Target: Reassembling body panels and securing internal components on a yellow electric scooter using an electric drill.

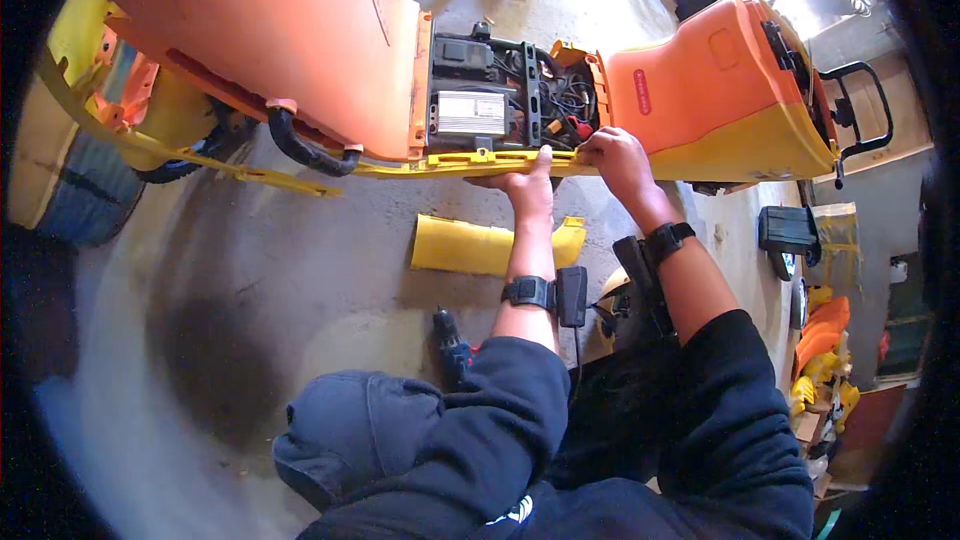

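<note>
Left hand [527, 186] is gripping the yellow trim strip [430, 165], thumb lying over its top edge, fingers curling beneath. Right hand [622, 157] is bunching its fingertips at the strip's right part; cannot tell if they are grasping anything. Strip is running along the near side of the orange vehicle body [270, 30], below an open bay where a finned silver box [470, 112] and dark wires [572, 90] are showing. Red connector [579, 127] is sitting just beside the right fingertips. On the floor, 1 curved yellow panel [465, 245] and 1 drill [452, 348] are lying.
</note>
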Demonstrator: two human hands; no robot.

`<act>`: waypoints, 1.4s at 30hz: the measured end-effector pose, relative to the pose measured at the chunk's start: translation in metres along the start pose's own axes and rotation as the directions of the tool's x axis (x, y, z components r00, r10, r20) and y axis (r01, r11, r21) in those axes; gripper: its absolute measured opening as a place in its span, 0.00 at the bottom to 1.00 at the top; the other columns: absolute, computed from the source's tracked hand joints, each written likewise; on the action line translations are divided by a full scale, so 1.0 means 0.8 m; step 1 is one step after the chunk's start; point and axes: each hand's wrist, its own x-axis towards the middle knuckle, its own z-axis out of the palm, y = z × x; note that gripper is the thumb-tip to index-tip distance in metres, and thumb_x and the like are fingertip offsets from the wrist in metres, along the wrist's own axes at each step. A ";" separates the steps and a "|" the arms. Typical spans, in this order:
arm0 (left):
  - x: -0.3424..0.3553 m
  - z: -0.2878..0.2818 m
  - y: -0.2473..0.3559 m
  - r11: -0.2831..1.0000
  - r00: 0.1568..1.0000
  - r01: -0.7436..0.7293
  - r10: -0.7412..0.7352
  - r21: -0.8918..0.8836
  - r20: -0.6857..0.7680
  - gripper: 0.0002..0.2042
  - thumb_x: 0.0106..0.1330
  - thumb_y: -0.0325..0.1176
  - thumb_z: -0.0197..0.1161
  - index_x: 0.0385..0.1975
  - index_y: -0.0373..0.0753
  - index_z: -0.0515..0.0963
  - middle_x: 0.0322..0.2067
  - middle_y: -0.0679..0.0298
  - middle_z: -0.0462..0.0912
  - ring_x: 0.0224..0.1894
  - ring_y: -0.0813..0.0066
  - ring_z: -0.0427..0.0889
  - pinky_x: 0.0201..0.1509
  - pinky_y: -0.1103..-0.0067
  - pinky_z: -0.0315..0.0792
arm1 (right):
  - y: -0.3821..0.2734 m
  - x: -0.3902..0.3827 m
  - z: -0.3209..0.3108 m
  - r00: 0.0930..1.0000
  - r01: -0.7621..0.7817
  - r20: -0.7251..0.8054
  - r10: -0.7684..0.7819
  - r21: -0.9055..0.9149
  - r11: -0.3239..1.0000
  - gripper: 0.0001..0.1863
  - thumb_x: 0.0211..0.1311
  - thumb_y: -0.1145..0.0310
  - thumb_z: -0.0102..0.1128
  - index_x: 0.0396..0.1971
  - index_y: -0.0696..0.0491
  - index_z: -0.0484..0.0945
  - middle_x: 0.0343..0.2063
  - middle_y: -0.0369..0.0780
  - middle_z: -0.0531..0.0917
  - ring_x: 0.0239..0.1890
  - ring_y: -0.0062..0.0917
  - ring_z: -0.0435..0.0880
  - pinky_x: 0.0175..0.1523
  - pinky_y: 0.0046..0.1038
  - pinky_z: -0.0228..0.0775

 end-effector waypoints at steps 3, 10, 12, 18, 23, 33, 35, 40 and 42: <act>0.005 0.004 -0.012 0.999 0.998 0.049 -0.049 -0.013 -0.025 0.68 0.47 0.20 0.74 0.63 0.36 0.08 0.70 0.50 0.32 0.70 0.62 0.47 0.76 0.69 0.42 | 0.000 0.001 -0.002 0.998 0.006 -0.056 -0.011 -0.083 0.996 0.04 0.51 0.67 0.63 0.28 0.49 0.83 0.29 0.38 0.81 0.37 0.36 0.80 0.41 0.36 0.75; 0.006 -0.004 -0.014 0.994 0.999 -0.021 0.017 0.105 0.043 0.62 0.51 0.22 0.72 0.66 0.33 0.17 0.69 0.50 0.39 0.69 0.64 0.51 0.75 0.69 0.45 | 0.004 -0.013 0.008 0.977 0.139 -0.155 -0.144 -0.039 0.989 0.04 0.52 0.69 0.63 0.29 0.49 0.83 0.30 0.38 0.81 0.37 0.35 0.81 0.42 0.35 0.76; -0.008 0.004 -0.006 0.995 0.997 0.025 -0.018 0.093 -0.081 0.32 0.58 0.29 0.71 0.61 0.31 0.63 0.57 0.58 0.70 0.57 0.68 0.71 0.66 0.72 0.62 | 0.002 -0.015 0.003 0.979 0.152 -0.137 -0.153 -0.014 0.988 0.04 0.51 0.71 0.63 0.29 0.51 0.83 0.31 0.39 0.82 0.36 0.35 0.81 0.43 0.35 0.76; -0.016 0.012 0.019 0.997 0.998 0.041 -0.037 0.060 -0.056 0.26 0.59 0.31 0.71 0.56 0.31 0.70 0.52 0.60 0.75 0.52 0.71 0.74 0.62 0.73 0.65 | 0.006 -0.011 -0.005 0.986 0.108 -0.134 -0.102 0.033 0.994 0.05 0.50 0.67 0.66 0.24 0.51 0.80 0.28 0.39 0.80 0.34 0.36 0.80 0.40 0.36 0.75; -0.029 0.023 0.055 0.998 0.996 0.054 -0.053 0.020 -0.066 0.21 0.58 0.33 0.72 0.48 0.29 0.75 0.46 0.62 0.78 0.47 0.73 0.76 0.58 0.75 0.68 | -0.002 -0.008 0.001 0.988 0.043 -0.143 -0.048 -0.039 0.998 0.09 0.50 0.64 0.68 0.24 0.52 0.79 0.28 0.39 0.80 0.35 0.36 0.79 0.41 0.37 0.73; -0.024 0.015 0.056 0.991 0.991 0.126 -0.125 0.032 -0.040 0.26 0.60 0.30 0.70 0.57 0.29 0.68 0.54 0.58 0.73 0.53 0.70 0.73 0.62 0.73 0.65 | 0.002 -0.010 0.000 0.982 0.140 -0.141 -0.129 0.068 0.988 0.08 0.52 0.65 0.65 0.33 0.46 0.87 0.33 0.35 0.86 0.38 0.30 0.80 0.47 0.30 0.75; -0.025 0.017 0.049 0.994 0.993 0.109 -0.108 0.031 -0.045 0.26 0.60 0.31 0.70 0.55 0.29 0.69 0.52 0.58 0.74 0.52 0.70 0.74 0.62 0.73 0.65 | 0.006 -0.009 0.001 0.982 0.128 -0.151 -0.116 0.076 0.989 0.08 0.52 0.65 0.65 0.32 0.47 0.87 0.32 0.35 0.86 0.37 0.30 0.81 0.46 0.30 0.75; -0.019 0.008 0.048 0.973 0.976 0.215 -0.210 0.082 -0.061 0.27 0.60 0.32 0.70 0.56 0.28 0.69 0.52 0.58 0.75 0.52 0.69 0.74 0.63 0.73 0.64 | 0.012 -0.003 0.005 0.989 0.116 -0.100 -0.106 0.096 0.989 0.07 0.52 0.65 0.66 0.30 0.48 0.87 0.29 0.36 0.86 0.34 0.30 0.82 0.45 0.30 0.74; -0.021 0.010 0.052 0.985 0.987 0.157 -0.153 0.077 -0.055 0.27 0.59 0.33 0.71 0.56 0.27 0.68 0.52 0.58 0.75 0.52 0.69 0.74 0.62 0.74 0.64 | 0.013 -0.004 0.006 0.990 0.096 -0.108 -0.087 0.083 0.992 0.07 0.53 0.63 0.66 0.28 0.49 0.87 0.28 0.37 0.86 0.33 0.30 0.83 0.45 0.30 0.74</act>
